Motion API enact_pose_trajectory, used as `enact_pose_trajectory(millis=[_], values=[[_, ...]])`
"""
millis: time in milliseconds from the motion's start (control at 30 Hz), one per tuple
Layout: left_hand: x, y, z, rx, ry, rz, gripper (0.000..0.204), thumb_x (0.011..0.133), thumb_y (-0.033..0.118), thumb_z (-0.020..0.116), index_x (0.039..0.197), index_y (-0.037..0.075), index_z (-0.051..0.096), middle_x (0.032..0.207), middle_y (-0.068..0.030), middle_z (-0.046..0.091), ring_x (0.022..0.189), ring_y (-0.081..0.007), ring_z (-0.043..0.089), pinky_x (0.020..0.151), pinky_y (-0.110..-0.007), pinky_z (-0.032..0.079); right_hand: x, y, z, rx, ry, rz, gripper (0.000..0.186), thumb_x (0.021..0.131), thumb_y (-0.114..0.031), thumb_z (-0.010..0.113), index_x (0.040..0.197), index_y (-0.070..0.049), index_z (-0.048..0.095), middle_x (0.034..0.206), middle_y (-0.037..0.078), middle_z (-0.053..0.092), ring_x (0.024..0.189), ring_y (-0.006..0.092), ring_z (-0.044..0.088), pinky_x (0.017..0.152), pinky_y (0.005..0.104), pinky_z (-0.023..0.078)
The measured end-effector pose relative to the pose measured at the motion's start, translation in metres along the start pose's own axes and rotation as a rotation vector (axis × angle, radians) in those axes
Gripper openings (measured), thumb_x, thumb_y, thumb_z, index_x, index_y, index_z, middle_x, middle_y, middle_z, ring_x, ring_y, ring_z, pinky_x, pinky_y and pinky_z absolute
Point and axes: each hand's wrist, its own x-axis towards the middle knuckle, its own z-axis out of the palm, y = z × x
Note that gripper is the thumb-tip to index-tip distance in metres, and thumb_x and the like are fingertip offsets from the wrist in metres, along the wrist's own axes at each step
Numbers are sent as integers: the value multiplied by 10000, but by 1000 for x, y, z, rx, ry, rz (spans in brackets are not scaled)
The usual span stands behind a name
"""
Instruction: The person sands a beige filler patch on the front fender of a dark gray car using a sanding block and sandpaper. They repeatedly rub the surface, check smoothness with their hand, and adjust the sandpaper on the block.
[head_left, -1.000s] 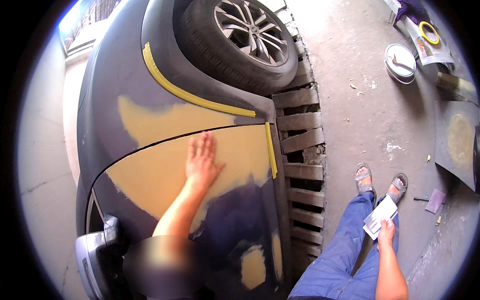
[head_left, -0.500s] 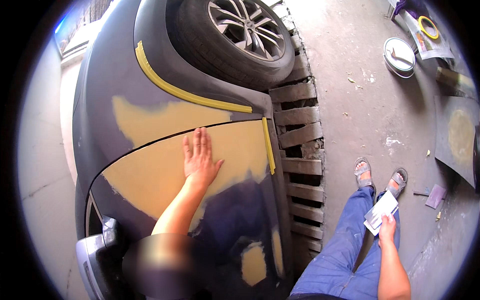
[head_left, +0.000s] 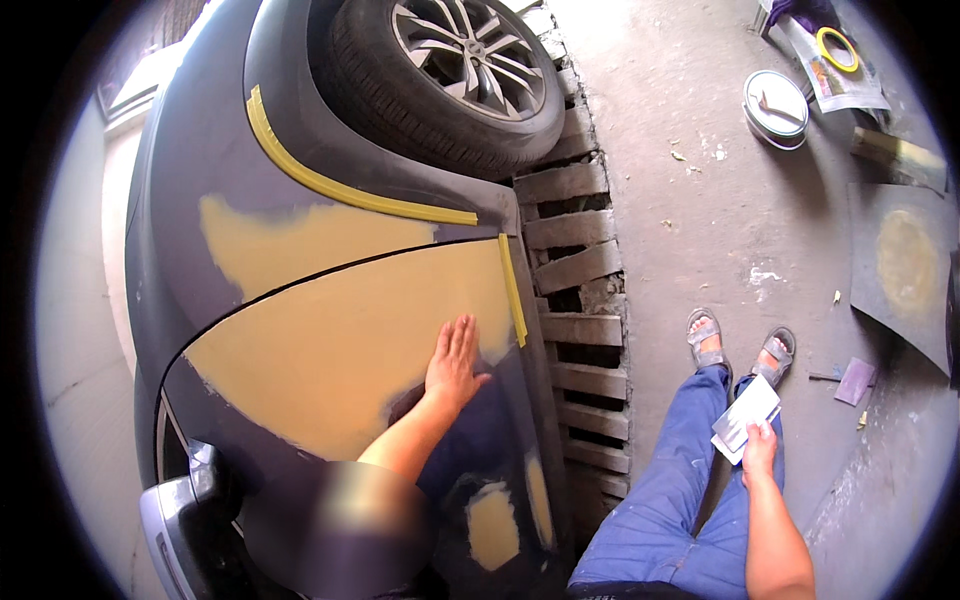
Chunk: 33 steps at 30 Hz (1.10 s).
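Note:
My left hand [head_left: 456,368] lies flat, fingers extended, on the car door [head_left: 450,440], at the lower right part of a large tan filler patch [head_left: 310,345]. A dark seam parts this patch from a second tan patch [head_left: 290,245] on the fender. Down by my thigh, my right hand [head_left: 760,452] grips a thin stack of white-and-grey rectangular sheets [head_left: 748,410]; their exact kind is unclear. Yellow masking tape runs along the wheel arch edge [head_left: 340,185], with another strip [head_left: 513,290] at the door's lower edge.
The car's wheel [head_left: 450,90] stands beyond the fender, and a side mirror [head_left: 185,520] juts out at lower left. A slatted floor channel [head_left: 580,328] runs alongside. To the right are a round can [head_left: 775,108], a tape roll [head_left: 838,50], a grey panel [head_left: 868,260] and a purple pad [head_left: 855,382].
My left hand has slid right and toward me across the filler patch, away from the seam. My right hand still holds the sheets. The whole view has shifted slightly.

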Motion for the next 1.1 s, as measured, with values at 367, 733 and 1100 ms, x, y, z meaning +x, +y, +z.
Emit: enact_pose_trajectory(millis=[367,733,1100], values=[[47,-45,-16,-42,62,-110,881,886,633,402,1503,50,167,1582,-92,124,1468,-235,60,1174,-479,9,8,24,3,-8,45,-44,273,914,-147,527,1092,41,613,1000,115,669,922,194,614,838,325,459],[124,-53,-40,0,16,-96,916,872,631,432,1490,4,178,1577,-134,114,1468,-258,33,1179,-457,-16,6,27,10,26,53,-7,236,911,-125,517,1058,31,618,978,103,662,895,182,605,819,324,456],[151,-40,-39,33,-83,-28,910,881,647,406,1497,21,168,1582,-117,105,1469,-249,12,1176,-463,-22,5,22,16,32,38,32,249,959,-148,491,1096,28,602,1013,69,648,920,147,585,842,291,444]])
